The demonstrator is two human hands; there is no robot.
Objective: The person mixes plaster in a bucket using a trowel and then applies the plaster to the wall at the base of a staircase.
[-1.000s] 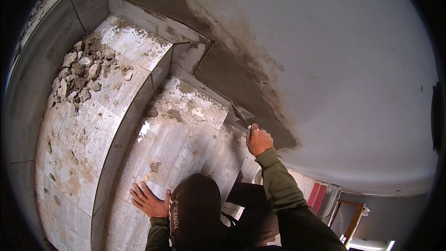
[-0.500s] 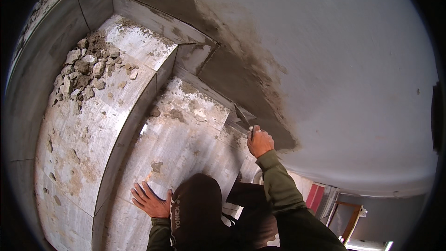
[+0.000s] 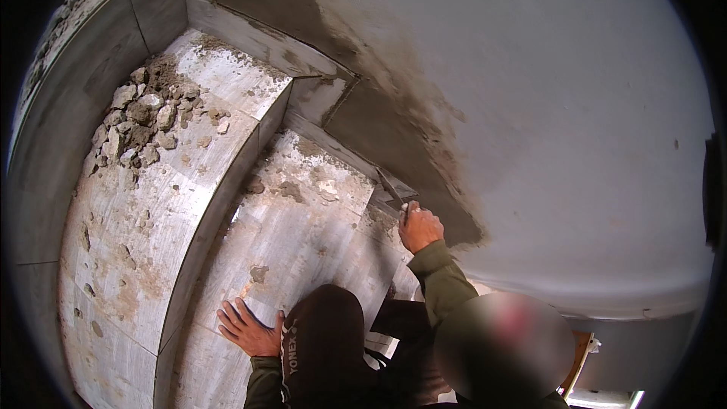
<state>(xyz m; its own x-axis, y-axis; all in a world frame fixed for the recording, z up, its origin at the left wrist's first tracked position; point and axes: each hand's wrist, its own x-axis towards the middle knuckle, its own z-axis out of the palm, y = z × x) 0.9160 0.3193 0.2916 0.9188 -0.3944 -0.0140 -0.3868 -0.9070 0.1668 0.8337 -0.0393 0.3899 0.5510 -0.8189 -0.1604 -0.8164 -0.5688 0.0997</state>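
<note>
My right hand [image 3: 421,227] is closed round the handle of a trowel [image 3: 391,186]. The blade rests along the edge where the tile skirting [image 3: 344,153] meets a strip of dark, damp mortar [image 3: 379,130] on the wall. My left hand [image 3: 248,329] lies flat with fingers spread on the grey wood-look tiled step [image 3: 303,238], beside my knee. Smears and crumbs of mortar dot this step around both hands.
Broken rubble [image 3: 140,115] is heaped on the higher step [image 3: 136,220] to the left, below a tall tiled riser [image 3: 64,159]. A pale plastered wall [image 3: 575,106] fills the right side. A blurred patch covers the lower right.
My right hand and the trowel have shifted slightly up and left along the skirting edge. My left hand stays planted on the step. The view has moved a little.
</note>
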